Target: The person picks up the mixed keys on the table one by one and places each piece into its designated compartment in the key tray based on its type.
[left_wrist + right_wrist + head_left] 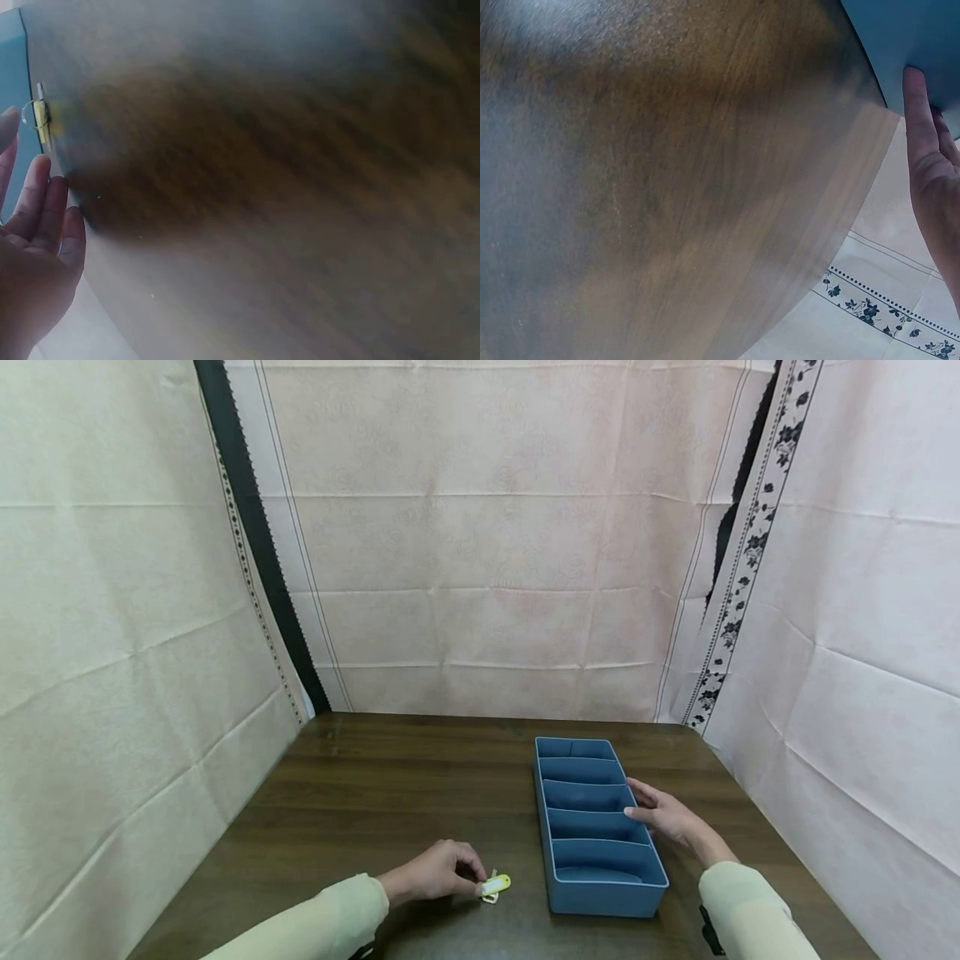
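Observation:
My left hand point(442, 870) is low over the table, thumb and forefinger pinching the left end of a small yellow key tag point(497, 885). A thin ring shows on the tag point(41, 124) in the left wrist view, close to the fingertips; the other fingers are loosely spread. To the right stands a long blue divided box point(603, 897) with several compartments in a row. My right hand point(675, 820) holds its right side wall, thumb over the rim. In the right wrist view, straight fingers point(920, 112) lie along the outer wall.
A dark brown wooden table point(375, 785) lies under both hands. Pale cloth hangings point(480, 543) surround it at the back and sides, with a floral border point(731, 627) at the right.

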`<state>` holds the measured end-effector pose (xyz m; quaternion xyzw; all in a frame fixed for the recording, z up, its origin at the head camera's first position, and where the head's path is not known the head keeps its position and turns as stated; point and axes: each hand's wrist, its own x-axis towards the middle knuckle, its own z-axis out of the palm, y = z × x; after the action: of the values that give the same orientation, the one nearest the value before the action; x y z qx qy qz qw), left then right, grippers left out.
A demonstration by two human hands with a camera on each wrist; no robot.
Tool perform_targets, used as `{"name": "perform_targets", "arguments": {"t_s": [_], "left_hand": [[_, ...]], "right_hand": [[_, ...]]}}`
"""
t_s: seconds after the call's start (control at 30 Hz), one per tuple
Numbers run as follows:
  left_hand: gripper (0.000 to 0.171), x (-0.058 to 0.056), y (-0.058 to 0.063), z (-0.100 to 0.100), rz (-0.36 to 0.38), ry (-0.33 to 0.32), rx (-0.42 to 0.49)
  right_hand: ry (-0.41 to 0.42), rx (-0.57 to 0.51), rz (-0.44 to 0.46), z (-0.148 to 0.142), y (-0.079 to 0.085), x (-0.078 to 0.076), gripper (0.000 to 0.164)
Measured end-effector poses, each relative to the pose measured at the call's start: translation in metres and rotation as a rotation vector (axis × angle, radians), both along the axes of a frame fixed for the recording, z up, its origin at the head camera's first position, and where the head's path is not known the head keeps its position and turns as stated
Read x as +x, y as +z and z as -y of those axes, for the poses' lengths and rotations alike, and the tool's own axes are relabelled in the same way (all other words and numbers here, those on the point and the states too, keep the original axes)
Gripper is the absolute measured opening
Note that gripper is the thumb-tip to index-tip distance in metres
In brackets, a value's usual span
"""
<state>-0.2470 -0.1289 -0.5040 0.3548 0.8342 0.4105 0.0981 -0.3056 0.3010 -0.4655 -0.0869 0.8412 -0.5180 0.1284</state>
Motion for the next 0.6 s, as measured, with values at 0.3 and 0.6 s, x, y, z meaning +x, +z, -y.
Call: {"name": "perform_targets", "arguments": {"t_s": [0.3, 0.6], "left_hand": [[0.009, -0.0012, -0.0043, -0.0007, -0.106, -0.03, -0.06], [0.007, -0.0039, -0.0066, -0.0034, -0.208, -0.045, -0.168]], "right_hand": [[-0.012, 0.002, 0.007, 0.0011, 0.0007, 0.0003, 0.069], [-0.018, 0.009, 0.011, 0.0013, 0.0002, -0.0001, 0.07]]}}
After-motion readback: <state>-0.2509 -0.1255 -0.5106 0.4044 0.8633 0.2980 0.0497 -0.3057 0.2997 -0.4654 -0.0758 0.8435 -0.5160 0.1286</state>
